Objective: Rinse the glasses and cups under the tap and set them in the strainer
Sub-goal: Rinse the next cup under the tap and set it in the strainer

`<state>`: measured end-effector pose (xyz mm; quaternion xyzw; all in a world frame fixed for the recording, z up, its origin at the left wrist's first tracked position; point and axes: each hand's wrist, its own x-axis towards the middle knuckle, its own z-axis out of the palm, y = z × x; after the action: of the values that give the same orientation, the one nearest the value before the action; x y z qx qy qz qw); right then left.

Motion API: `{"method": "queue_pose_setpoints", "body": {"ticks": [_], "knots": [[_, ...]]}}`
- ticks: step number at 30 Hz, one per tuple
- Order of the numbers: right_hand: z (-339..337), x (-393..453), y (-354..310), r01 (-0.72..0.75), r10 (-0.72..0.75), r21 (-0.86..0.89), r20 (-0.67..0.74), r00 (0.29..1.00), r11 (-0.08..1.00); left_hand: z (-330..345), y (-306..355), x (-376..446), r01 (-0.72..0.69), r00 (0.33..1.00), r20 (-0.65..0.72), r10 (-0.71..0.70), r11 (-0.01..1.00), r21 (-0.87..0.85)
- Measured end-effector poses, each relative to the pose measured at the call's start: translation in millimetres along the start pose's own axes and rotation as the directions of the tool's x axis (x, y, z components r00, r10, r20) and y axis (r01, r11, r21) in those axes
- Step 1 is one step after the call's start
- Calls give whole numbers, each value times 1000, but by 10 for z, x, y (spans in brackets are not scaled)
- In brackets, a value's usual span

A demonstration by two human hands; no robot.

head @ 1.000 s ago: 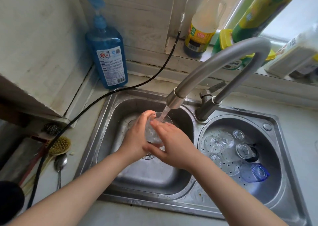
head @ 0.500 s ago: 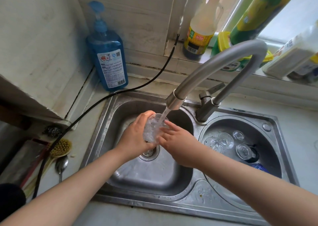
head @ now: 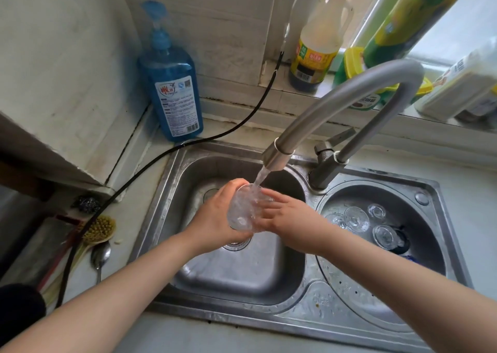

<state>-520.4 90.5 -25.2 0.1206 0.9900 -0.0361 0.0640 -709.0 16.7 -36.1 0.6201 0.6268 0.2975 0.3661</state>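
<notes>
**Now rinsing: one glass under the running tap**

Both hands meet over the left basin. The left hand point(head: 215, 215) is curled round a single clear glass point(head: 246, 209), fingers wrapped behind it and thumb underneath, holding it tilted with its mouth up toward the spout. The right hand point(head: 289, 217) lies against the glass's other side with its fingers fairly straight, touching the rim and wall rather than gripping. One stream of water point(head: 260, 176) falls from the curved steel tap point(head: 347, 98) straight into the glass.

Below the hands lies the rectangular left basin point(head: 242, 274) of the double sink, its drain partly hidden by the left wrist. To the right, the round strainer basin point(head: 357, 296) holds about five clear glasses point(head: 356, 218) lying together near its far side, and a sliver of one blue cup point(head: 410, 257) shows just past the right forearm.

Farther out, one blue pump bottle point(head: 172, 84) stands in the corner, one black cable point(head: 188, 145) runs past it, and one brush point(head: 99, 230), one spoon point(head: 100, 256) and one steel scourer point(head: 86, 204) lie on the counter at left. Several bottles point(head: 317, 46) line the windowsill.
</notes>
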Motion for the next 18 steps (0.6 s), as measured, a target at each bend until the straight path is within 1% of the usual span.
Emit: {"method": "queue_pose_setpoints", "body": {"ticks": [2,4,5,6,7,8,9,10,11,12,13,15,18], "knots": [[-5,-23,-32,-30,28,-51,-41,999,998,-40,9,30,-10,998,58,9,1000,11],[-8,-33,-216,-81,81,11,-52,995,997,-47,4,54,-37,994,102,32,998,47],[-8,-40,-319,-126,129,129,-18,991,984,-37,-14,60,-43,994,102,37,998,53],[-14,-50,-398,-184,192,297,4,981,937,-27,-36,56,-31,996,90,27,999,42],[-30,-63,-448,-248,267,454,23,964,856,-23,-57,49,-10,997,71,9,1000,19],[-50,-77,-468,-290,310,544,58,949,787,-26,-68,40,4,999,54,-4,1000,-8],[-43,-89,-449,-289,320,542,40,947,789,-35,-78,37,12,999,53,-10,1000,-28],[-13,-96,-398,-258,299,454,-19,954,853,-50,-70,38,16,998,67,-13,999,-39],[15,-98,-334,-222,256,329,-63,965,918,-68,-57,43,19,995,96,-15,999,-41],[45,-98,-257,-207,228,231,-63,972,951,-90,-35,51,21,991,131,-16,999,-38],[61,-112,-174,-197,212,184,-65,975,963,-109,-19,64,24,986,164,-18,999,-37],[67,-124,-67,-141,169,201,-132,977,969,-140,-16,78,62,976,215,-44,995,-78],[-39,-119,-26,-96,139,214,-195,971,972,-183,-31,61,164,951,293,-101,967,-197]]}}
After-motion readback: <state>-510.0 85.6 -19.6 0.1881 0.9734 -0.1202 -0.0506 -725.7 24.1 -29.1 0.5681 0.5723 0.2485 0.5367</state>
